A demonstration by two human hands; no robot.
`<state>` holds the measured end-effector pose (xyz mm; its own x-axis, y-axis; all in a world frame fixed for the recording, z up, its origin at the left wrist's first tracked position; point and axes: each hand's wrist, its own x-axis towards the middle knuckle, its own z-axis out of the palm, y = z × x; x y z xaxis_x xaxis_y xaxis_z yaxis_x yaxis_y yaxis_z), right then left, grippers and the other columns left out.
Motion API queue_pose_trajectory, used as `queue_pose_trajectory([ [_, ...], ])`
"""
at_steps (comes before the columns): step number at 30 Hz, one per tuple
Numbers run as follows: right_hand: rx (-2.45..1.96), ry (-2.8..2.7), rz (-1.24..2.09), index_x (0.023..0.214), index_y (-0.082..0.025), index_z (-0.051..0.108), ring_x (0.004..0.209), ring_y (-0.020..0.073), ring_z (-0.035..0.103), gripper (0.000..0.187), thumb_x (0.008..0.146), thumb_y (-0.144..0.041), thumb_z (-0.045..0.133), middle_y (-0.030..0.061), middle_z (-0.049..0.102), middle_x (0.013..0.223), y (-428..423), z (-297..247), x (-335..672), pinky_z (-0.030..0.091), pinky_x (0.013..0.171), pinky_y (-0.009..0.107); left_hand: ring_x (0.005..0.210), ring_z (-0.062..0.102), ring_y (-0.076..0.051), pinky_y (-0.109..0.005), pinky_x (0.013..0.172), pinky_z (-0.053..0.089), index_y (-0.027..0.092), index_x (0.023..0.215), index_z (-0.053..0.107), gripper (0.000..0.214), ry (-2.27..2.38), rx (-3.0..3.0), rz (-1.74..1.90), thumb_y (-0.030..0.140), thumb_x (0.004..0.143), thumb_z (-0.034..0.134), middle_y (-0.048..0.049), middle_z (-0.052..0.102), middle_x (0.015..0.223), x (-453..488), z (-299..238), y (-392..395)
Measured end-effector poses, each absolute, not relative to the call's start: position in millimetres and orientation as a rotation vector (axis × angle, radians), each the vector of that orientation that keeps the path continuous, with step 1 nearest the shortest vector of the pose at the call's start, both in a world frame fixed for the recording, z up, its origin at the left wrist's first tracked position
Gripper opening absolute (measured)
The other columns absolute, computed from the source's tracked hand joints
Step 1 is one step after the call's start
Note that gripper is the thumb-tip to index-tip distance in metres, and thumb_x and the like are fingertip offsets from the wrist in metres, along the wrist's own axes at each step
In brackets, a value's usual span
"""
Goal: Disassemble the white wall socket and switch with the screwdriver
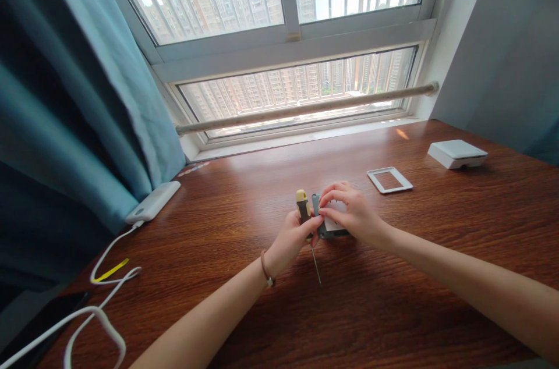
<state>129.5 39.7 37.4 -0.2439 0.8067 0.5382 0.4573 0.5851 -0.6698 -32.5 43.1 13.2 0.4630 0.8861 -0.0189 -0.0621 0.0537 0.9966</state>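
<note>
My left hand (299,229) is closed around a screwdriver with a yellow and dark handle (303,205). Its thin metal shaft points down toward me over the table. Left thumb and fingertips also reach the near left edge of a small dark grey device (322,229) with a pale face, partly covered by my hands. My right hand (351,209) arches over this device from the right. Its thumb and fingertips come together at the device's left edge; whatever small thing they pinch there is too small to make out.
A white square frame (390,180) lies beyond my right hand, and a white box-shaped piece (457,153) sits farther right. At left, a white power bank (152,202) trails a white cable (98,261) with a yellow tie (112,270). A window and blue curtain border the wooden table (244,194).
</note>
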Motion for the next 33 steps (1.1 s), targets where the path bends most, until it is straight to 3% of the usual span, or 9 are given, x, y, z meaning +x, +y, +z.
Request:
queue_pose_trajectory([
  [5, -0.845, -1.732, 0.422, 0.080, -0.018, 0.053, 0.092, 0.0191, 0.052, 0.002, 0.079, -0.017, 0.054, 0.0058, 0.057, 0.089, 35, 51, 128, 0.040, 0.084, 0.036, 0.041, 0.037, -0.004, -0.018, 0.042, 0.025, 0.013, 0.063, 0.050, 0.022, 0.829, 1.293, 0.869, 0.028, 0.076, 0.059, 0.0049, 0.045, 0.047, -30, 10, 43],
  [9, -0.869, -1.324, 0.797, 0.084, -0.019, 0.047, 0.066, 0.0122, 0.055, 0.007, 0.081, -0.023, 0.051, 0.0008, 0.058, 0.076, 41, 56, 143, 0.045, 0.063, 0.028, 0.039, 0.035, -0.003, -0.018, 0.042, 0.024, 0.013, 0.065, 0.050, 0.020, 0.798, 1.186, 0.946, 0.028, 0.074, 0.060, 0.0059, 0.044, 0.048, -29, 9, 42],
  [13, -1.060, -1.069, 1.247, 0.078, -0.016, 0.049, 0.041, 0.0041, 0.033, 0.020, 0.075, -0.032, 0.059, -0.0062, 0.045, 0.052, 52, 37, 167, 0.022, 0.038, 0.017, 0.039, 0.035, -0.003, -0.018, 0.043, 0.025, 0.013, 0.064, 0.049, 0.020, 0.809, 1.136, 1.020, 0.027, 0.073, 0.061, 0.0065, 0.042, 0.046, -29, 10, 44],
  [15, -1.091, -1.068, 1.566, 0.073, -0.014, 0.050, 0.038, 0.0023, 0.025, 0.030, 0.075, -0.043, 0.059, -0.0073, 0.039, 0.046, 54, 27, 173, 0.012, 0.037, 0.017, 0.039, 0.035, -0.003, -0.018, 0.043, 0.024, 0.013, 0.066, 0.051, 0.019, 0.813, 1.135, 1.047, 0.027, 0.073, 0.061, 0.0064, 0.043, 0.046, -29, 9, 45],
  [18, -1.005, -1.043, 1.800, 0.068, -0.013, 0.050, 0.040, 0.0012, 0.024, 0.037, 0.070, -0.048, 0.063, -0.0070, 0.038, 0.048, 50, 19, 172, 0.009, 0.038, 0.017, 0.039, 0.035, -0.002, -0.018, 0.043, 0.025, 0.013, 0.068, 0.053, 0.018, 0.809, 1.120, 1.047, 0.027, 0.072, 0.063, 0.0059, 0.045, 0.050, -29, 8, 46],
  [27, -0.820, -0.921, 1.744, 0.074, -0.014, 0.052, 0.042, 0.0019, 0.029, 0.033, 0.069, -0.043, 0.067, -0.0073, 0.040, 0.050, 35, 11, 152, 0.017, 0.039, 0.016, 0.052, 0.042, -0.004, -0.016, 0.045, 0.028, 0.016, 0.094, 0.057, 0.028, 0.814, 0.925, 0.897, 0.033, 0.072, 0.064, 0.0003, 0.056, 0.075, -25, 16, 37],
  [31, -0.831, -1.001, 1.600, 0.077, -0.015, 0.052, 0.042, 0.0032, 0.034, 0.029, 0.075, -0.042, 0.062, -0.0077, 0.041, 0.050, 29, 6, 148, 0.026, 0.041, 0.017, 0.047, 0.036, -0.003, -0.017, 0.041, 0.020, 0.013, 0.086, 0.056, 0.023, 0.754, 0.920, 0.798, 0.028, 0.070, 0.064, 0.0018, 0.051, 0.066, -23, 21, 33],
  [33, -0.862, -1.060, 1.518, 0.083, -0.017, 0.050, 0.045, 0.0050, 0.042, 0.027, 0.074, -0.039, 0.063, -0.0063, 0.048, 0.055, 28, 5, 148, 0.030, 0.043, 0.018, 0.044, 0.032, -0.002, -0.019, 0.039, 0.015, 0.012, 0.080, 0.055, 0.021, 0.786, 0.936, 0.814, 0.028, 0.069, 0.064, 0.0027, 0.049, 0.061, -22, 24, 32],
])
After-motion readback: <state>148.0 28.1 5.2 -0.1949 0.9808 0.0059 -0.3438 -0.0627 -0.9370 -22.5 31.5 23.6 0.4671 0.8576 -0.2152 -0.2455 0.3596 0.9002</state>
